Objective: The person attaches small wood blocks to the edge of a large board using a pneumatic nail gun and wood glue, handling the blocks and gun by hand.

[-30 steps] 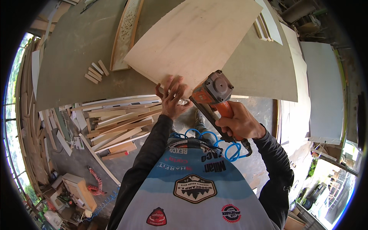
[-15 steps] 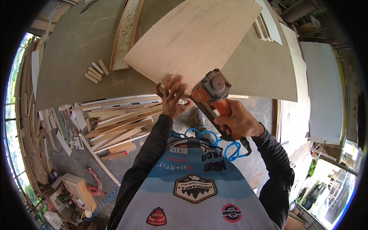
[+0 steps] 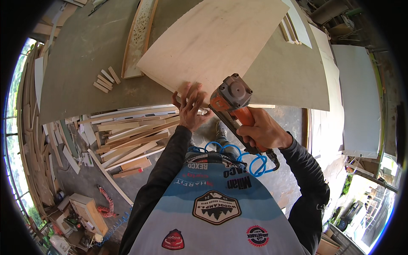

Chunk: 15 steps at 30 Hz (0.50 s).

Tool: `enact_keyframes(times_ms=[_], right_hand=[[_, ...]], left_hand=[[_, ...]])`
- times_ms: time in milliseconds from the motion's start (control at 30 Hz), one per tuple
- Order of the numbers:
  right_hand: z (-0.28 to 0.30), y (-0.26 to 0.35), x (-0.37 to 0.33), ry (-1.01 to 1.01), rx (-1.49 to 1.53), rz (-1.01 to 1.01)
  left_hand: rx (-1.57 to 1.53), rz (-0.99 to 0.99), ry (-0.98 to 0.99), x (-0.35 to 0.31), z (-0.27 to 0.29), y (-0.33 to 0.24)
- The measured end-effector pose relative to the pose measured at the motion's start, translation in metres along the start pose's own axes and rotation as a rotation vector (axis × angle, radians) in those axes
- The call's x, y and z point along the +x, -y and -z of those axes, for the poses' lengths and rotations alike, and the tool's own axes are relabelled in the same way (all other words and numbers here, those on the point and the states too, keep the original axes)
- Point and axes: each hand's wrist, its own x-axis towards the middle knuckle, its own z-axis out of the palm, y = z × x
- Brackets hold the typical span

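Note:
A pale plywood panel (image 3: 212,42) lies slanted on the large grey-brown worktop, its near corner reaching the front edge. My left hand (image 3: 192,108) grips the panel's near edge, fingers bent over the top and thumb low beside the corner. A narrow wood piece seems to sit under that edge, mostly hidden by the hand. My right hand (image 3: 267,129) is wrapped round the handle of an orange and grey nail gun (image 3: 233,94). The tool's nose end is at the panel's near corner, right of my left hand; its exact contact point is hidden. A blue air hose (image 3: 259,168) coils below the gun.
On the worktop (image 3: 80,76) lie several short wood strips (image 3: 103,80) and a long shallow wooden tray (image 3: 138,40). More strips (image 3: 290,29) rest at the far right. A pile of timber (image 3: 131,136) covers the floor at left. A white sheet (image 3: 359,97) stands at right.
The nail gun and my right hand have shifted slightly left. My left hand stays on the panel's edge, and the panel has barely moved.

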Motion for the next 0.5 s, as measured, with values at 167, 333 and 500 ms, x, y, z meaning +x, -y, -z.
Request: enact_keyframes(times_ms=[167, 333, 500], right_hand=[[0.0009, 0.0017, 0.0005, -0.006, 0.014, -0.016], [0.0002, 0.0028, -0.0006, -0.019, 0.029, -0.016], [0.0006, 0.0051, 0.0009, -0.021, 0.012, -0.017]], left_hand=[[0.070, -0.085, -0.016, 0.0024, 0.0019, 0.0010], [0.082, -0.094, -0.030, 0.0034, 0.0013, 0.0003], [0.038, -0.037, -0.017, 0.0007, 0.0004, 0.0015]])
